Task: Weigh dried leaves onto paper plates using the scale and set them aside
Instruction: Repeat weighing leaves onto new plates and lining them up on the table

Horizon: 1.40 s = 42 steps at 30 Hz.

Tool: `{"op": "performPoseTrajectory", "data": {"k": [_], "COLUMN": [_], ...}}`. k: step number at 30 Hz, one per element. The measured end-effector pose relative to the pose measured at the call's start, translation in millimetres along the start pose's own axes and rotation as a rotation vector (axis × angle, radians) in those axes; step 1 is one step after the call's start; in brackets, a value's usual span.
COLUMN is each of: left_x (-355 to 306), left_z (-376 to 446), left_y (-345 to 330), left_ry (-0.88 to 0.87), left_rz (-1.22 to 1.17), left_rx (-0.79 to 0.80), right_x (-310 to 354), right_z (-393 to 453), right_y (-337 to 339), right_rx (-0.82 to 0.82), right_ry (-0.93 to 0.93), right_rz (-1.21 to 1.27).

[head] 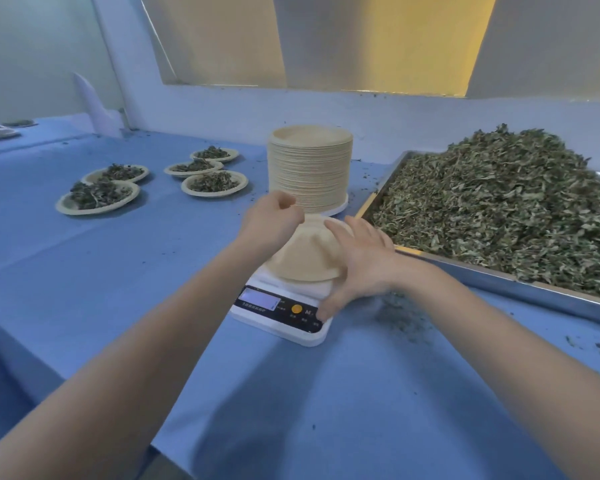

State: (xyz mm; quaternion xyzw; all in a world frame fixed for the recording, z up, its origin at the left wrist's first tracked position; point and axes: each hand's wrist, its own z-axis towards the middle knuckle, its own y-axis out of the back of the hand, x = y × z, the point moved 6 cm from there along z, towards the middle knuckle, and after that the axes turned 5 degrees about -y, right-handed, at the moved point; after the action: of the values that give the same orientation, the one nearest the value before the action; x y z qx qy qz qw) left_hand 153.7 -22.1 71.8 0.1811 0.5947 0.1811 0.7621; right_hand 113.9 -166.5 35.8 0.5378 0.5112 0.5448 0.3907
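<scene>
Five filled plates (99,197) lie well apart from the scale, toward the bench's (101,271) far left side; each carries a small heap of dried leaves. Your left hand (272,223) hovers over the far rim of an empty plate (303,258) on the scale (284,306), fingers curled together at the plate's far edge; whether they pinch the rim you cannot tell. Your right hand (357,265) lies over the plate's right side, fingers straight and spread across its rim, thumb reaching down to the scale's front right corner beside the orange button (296,309). The plate sits tilted, bottom side up toward you, partly covering the scale's white platform. The display (260,300) is lit, its reading too blurred to make out.

Just behind the scale stands a tall stack (310,168) of unused plates on a white base. At the bench's right side, a metal tray (499,282) holds a large mound of leaves (499,209), its near rim just beside your right hand. Loose crumbs (402,317) lie scattered on the blue cover between scale and tray. More plates, blurred, sit at the far left corner.
</scene>
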Motion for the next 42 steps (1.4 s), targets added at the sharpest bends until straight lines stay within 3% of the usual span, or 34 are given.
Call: {"op": "performPoseTrajectory", "data": {"k": [7,18,34,42], "left_x": [15.2,42.9,53.2,31.9], "left_z": [-0.6,-0.9,-7.4,-7.3], "left_y": [25.7,34.5,47.6,42.7], "left_ry": [0.017,0.131,0.229,0.132], "left_rz": [-0.063,-0.126,-0.149,-0.127], "left_rx": [-0.172,-0.177,-0.126,-0.098], "right_x": [8.8,17.4,8.6,7.2], "right_z": [0.3,5.5,1.4,6.5], "right_y": [6.2,6.5,19.6,22.4], "right_rx": [-0.033,0.013,-0.043,-0.049], "right_ry": [-0.003,0.0,0.032,0.082], "right_rz": [-0.033,-0.167,0.281,0.388]}}
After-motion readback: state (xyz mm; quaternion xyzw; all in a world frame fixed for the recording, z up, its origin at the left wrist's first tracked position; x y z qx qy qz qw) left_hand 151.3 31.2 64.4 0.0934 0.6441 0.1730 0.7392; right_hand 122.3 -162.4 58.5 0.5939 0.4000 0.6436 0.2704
